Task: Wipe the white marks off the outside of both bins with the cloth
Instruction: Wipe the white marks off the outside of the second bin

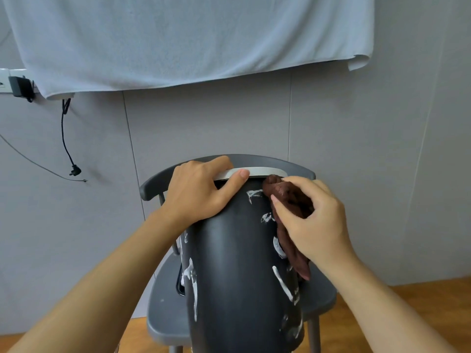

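Note:
A dark grey bin with a white top rim stands on a grey chair, its side streaked with white marks down the left and right. My left hand grips the bin's rim at the upper left, thumb lying along the white band. My right hand holds a bunched brown cloth against the bin's upper right side, next to a white mark below the rim. The cloth's tail hangs down under my palm. A second bin is not in view.
The grey chair stands on a wooden floor against a grey panelled wall. A pale towel hangs above. A black plug and cable dangle at the left wall.

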